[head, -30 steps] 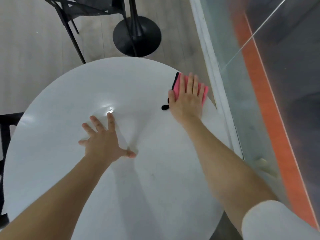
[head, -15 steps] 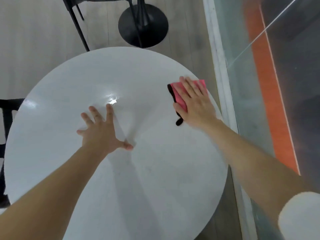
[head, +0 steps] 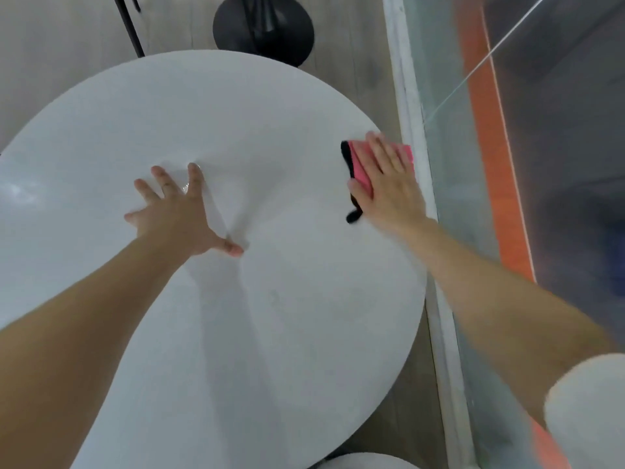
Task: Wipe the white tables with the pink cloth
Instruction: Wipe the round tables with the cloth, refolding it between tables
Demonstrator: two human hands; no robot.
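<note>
1 round white desk [head: 287, 333] carries 1 pink cloth [head: 360, 164], black-edged, at its right rim. 2 hands show: the right hand [head: 392, 191] presses flat on the cloth, fingers straight; the left hand [head: 176, 214] lies spread wide on the desk's middle. 1 black round base [head: 263, 25] stands beyond the far rim, and a glass wall [head: 456, 198] runs just beside the right hand.

White table [head: 236, 130], plain with a pale sheen | pink cloth [head: 360, 164] edged in black | black pedestal base [head: 287, 32] | pale grey wood-grain floor [head: 50, 45] | white window frame [head: 409, 106] | orange stripe [head: 507, 214] amid blurred dark grey | white sleeve [head: 588, 411]
</note>
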